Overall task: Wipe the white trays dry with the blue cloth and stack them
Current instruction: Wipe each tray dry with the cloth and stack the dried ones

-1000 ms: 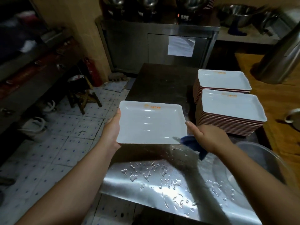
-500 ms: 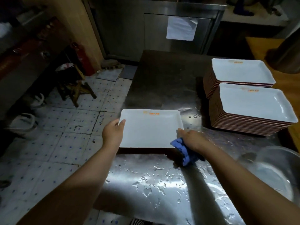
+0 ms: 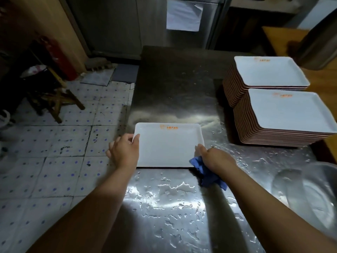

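Down from mid-air since a second ago, the white tray [image 3: 168, 145] now lies flat near the wet counter [image 3: 169, 207] edge, long axis left-right, logo away from me; stiff, light, slick, best held by its short rims. My left hand [image 3: 124, 152] pinches one; right hand [image 3: 217, 158] clutches the blue cloth [image 3: 207, 175] beside the other
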